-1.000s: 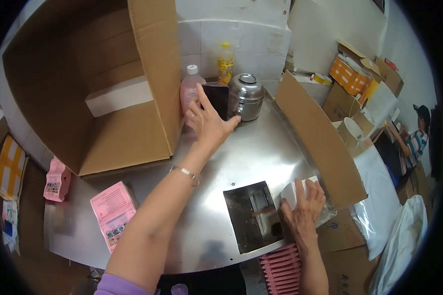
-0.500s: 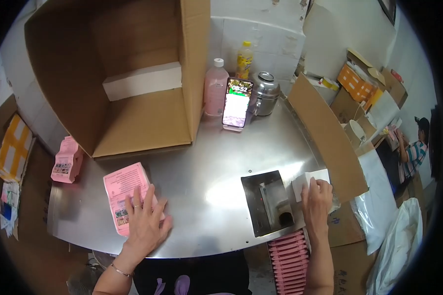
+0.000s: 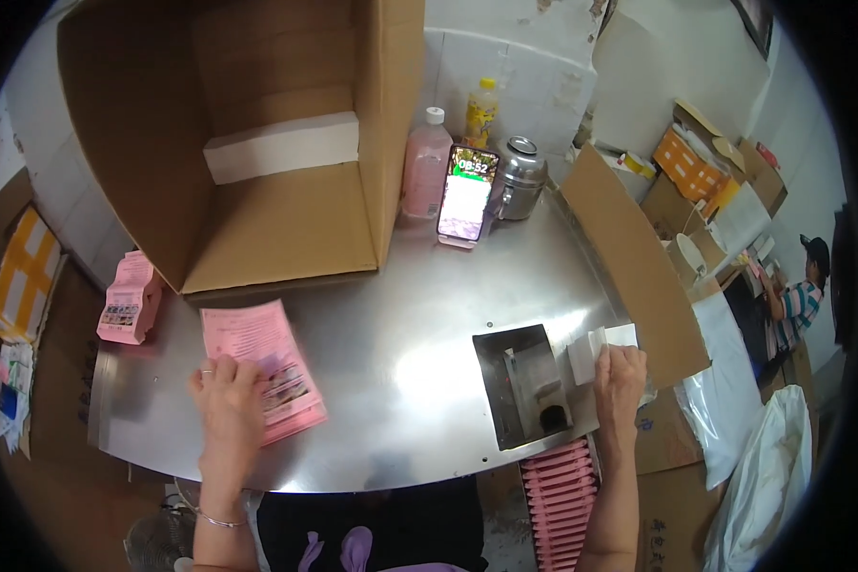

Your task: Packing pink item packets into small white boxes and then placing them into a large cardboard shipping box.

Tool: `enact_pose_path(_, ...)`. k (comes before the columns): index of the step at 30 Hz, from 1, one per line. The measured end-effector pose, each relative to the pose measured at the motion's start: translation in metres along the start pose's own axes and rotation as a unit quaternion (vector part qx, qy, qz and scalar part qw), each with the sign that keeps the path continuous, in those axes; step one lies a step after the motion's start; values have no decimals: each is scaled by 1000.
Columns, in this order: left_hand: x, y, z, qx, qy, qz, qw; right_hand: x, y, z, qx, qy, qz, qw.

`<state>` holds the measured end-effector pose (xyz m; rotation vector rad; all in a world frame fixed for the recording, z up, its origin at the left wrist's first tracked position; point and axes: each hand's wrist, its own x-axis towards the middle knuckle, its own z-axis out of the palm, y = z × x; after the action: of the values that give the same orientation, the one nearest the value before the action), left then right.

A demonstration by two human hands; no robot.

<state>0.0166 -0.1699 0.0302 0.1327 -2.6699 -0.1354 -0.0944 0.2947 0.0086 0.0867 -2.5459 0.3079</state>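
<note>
A stack of pink printed leaflets (image 3: 257, 338) lies slightly askew on the metal table at the left. My left hand (image 3: 229, 405) is closed at the stack's left edge, its fingers curled over the paper and the thumb side hidden. At the right, my right hand (image 3: 620, 386) pinches a small folded white card piece (image 3: 620, 335) with its fingertips. That hand is just beside a black-rimmed metal recess (image 3: 524, 381) in the tabletop, which has a dark round hole near its front.
A big open cardboard box (image 3: 286, 224) holding a white block stands at the back left. Another pink stack (image 3: 129, 300) is left of it. A lit phone (image 3: 467, 195), bottles and a steel pot (image 3: 521, 181) line the back. Pink packets (image 3: 555, 496) fill a container below. Another person (image 3: 799, 300) is far right.
My left hand has gone from lying spread on the pink stack to curling at its left edge, and the leaflets have turned and fanned. My right hand has barely moved.
</note>
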Motion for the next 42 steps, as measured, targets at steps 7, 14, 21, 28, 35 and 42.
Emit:
enact_pose_path(7,-30,128,74,-331,-120,252,901,-5,-6,5,25,77,-25,996)
enact_pose_path(14,-20,117,52,-260,-120,207,936,-98,-144,-20,229,-120,-422,869)
enact_pose_path(21,-17,152,62,-195,-49,141,969,-29,-174,15,68,-152,-302,938)
enact_pose_path(28,-26,140,51,-151,-127,138,971,-15,-65,-17,-99,59,-156,981)
enact_pose_path(35,-20,145,59,-175,-74,182,965,-8,-7,5,-94,47,-66,992)
enact_pose_path(42,-18,142,53,-167,-73,194,964,0,-14,4,-75,24,-33,996)
